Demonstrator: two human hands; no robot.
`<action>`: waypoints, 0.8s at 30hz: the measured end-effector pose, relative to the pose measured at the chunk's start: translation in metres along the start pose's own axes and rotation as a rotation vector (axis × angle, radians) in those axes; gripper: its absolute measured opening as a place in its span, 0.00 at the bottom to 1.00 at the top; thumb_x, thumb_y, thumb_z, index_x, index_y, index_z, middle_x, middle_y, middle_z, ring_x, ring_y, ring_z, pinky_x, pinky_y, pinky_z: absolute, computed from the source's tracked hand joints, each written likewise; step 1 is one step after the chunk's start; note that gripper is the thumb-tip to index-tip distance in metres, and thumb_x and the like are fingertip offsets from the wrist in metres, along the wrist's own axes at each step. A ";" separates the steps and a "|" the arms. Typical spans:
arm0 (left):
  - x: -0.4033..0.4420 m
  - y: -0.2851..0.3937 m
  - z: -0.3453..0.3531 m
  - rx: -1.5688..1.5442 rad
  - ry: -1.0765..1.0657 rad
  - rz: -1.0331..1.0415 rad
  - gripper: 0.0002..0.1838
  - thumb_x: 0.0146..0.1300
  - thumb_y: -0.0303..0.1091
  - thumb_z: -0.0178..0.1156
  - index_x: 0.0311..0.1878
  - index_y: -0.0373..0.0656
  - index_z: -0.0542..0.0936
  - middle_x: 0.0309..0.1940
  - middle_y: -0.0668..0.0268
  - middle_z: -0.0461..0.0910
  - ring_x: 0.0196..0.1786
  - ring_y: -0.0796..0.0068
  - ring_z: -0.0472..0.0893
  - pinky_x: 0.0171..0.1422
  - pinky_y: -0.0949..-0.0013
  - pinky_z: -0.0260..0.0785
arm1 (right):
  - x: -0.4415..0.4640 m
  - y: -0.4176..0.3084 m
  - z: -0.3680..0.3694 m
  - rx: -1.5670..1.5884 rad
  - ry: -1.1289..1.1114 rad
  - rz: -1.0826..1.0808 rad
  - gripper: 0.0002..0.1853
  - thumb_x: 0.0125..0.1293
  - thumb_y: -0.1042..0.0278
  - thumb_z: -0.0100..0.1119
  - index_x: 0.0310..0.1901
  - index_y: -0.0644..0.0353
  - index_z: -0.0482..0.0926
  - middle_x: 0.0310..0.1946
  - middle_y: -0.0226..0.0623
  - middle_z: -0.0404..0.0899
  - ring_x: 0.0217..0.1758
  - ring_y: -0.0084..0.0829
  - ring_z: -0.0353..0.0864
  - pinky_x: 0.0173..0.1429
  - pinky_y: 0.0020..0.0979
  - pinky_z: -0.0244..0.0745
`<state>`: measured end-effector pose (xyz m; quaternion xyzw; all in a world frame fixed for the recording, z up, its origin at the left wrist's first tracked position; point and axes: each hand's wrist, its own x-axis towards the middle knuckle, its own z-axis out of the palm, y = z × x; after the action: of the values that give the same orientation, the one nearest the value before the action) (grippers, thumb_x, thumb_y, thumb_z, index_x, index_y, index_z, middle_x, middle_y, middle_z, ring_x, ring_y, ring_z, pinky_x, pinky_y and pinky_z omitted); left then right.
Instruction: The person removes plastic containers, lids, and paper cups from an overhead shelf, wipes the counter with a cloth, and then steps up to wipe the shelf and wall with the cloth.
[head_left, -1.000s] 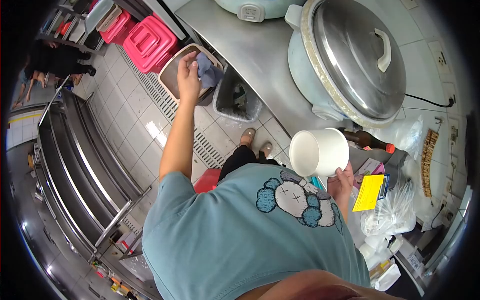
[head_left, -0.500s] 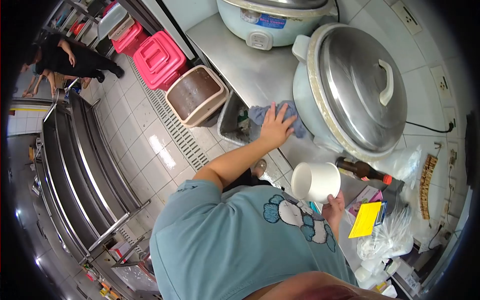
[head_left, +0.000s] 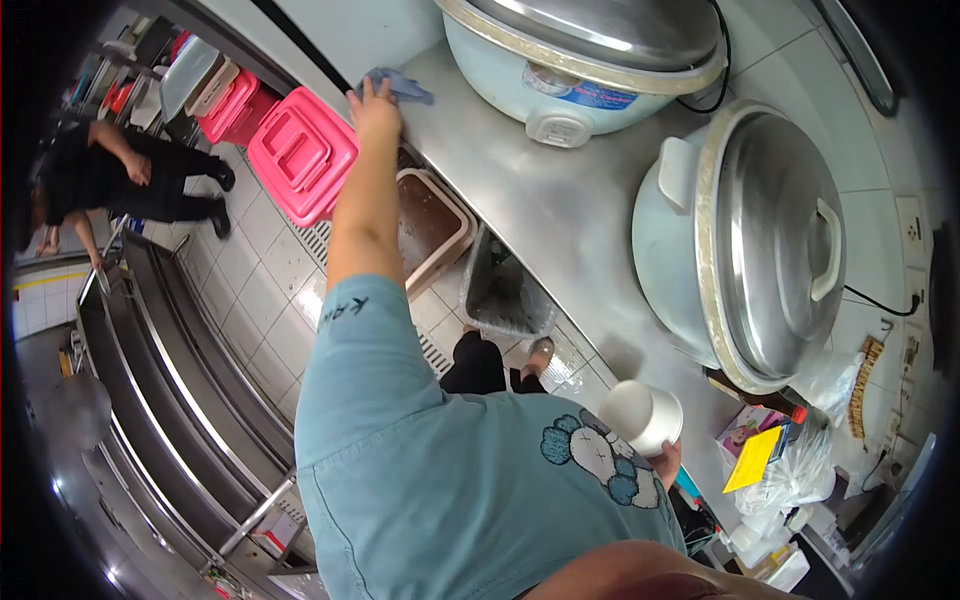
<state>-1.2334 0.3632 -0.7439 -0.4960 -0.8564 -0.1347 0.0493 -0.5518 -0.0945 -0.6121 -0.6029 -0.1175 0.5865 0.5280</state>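
Note:
My left hand (head_left: 376,112) reaches out to the far left end of the steel counter (head_left: 540,215), its fingers pressed on a blue-grey cloth (head_left: 408,88). My right hand (head_left: 667,462) is wrapped round the base of a white tub (head_left: 655,420), which is tilted on its side near my chest, its mouth turned left. Close to the tub stands a big pale rice cooker (head_left: 672,250) with a steel lid. A second rice cooker (head_left: 590,95) sits farther back on the counter.
Below the counter edge are a lined bin (head_left: 505,290), a brown bin (head_left: 440,225) and a pink lidded bin (head_left: 300,155). A bottle (head_left: 775,400), a yellow card (head_left: 755,460) and plastic bags (head_left: 800,470) lie at right. Another person (head_left: 130,175) stands at far left by steel racks (head_left: 190,390).
My left hand has moved the cloth from beside the near rice cooker along the counter to its far left end. My right hand still holds the tub, now slightly lower in view.

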 end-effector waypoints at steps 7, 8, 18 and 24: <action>0.002 0.074 0.010 -0.131 0.044 0.009 0.22 0.75 0.44 0.52 0.71 0.65 0.77 0.75 0.74 0.71 0.66 0.49 0.72 0.74 0.47 0.60 | -0.021 0.056 -0.032 0.065 0.253 0.189 0.39 0.63 0.52 0.58 0.75 0.54 0.64 0.72 0.43 0.70 0.74 0.49 0.71 0.75 0.56 0.68; -0.011 0.084 0.007 -0.155 0.001 0.147 0.21 0.74 0.43 0.53 0.68 0.65 0.79 0.74 0.76 0.72 0.62 0.50 0.73 0.69 0.50 0.65 | -0.020 0.063 -0.035 0.096 0.298 0.183 0.38 0.64 0.52 0.57 0.75 0.55 0.64 0.72 0.43 0.71 0.74 0.48 0.72 0.75 0.56 0.67; -0.329 0.136 -0.075 -0.502 -0.181 0.883 0.22 0.62 0.31 0.58 0.61 0.55 0.84 0.65 0.72 0.79 0.51 0.58 0.76 0.54 0.56 0.73 | -0.007 0.055 -0.039 0.130 0.219 0.078 0.32 0.67 0.58 0.54 0.72 0.58 0.68 0.69 0.42 0.74 0.72 0.44 0.74 0.74 0.52 0.70; -0.199 0.063 -0.061 -0.332 -0.151 0.654 0.23 0.65 0.26 0.53 0.62 0.50 0.82 0.60 0.63 0.81 0.50 0.52 0.81 0.54 0.52 0.76 | -0.022 0.059 -0.088 0.200 0.343 0.035 0.31 0.66 0.57 0.55 0.70 0.59 0.70 0.67 0.42 0.76 0.69 0.44 0.78 0.72 0.50 0.73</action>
<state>-1.0826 0.2096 -0.7171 -0.7531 -0.6205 -0.2119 -0.0546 -0.5129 -0.1798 -0.6667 -0.6405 0.0437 0.4930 0.5872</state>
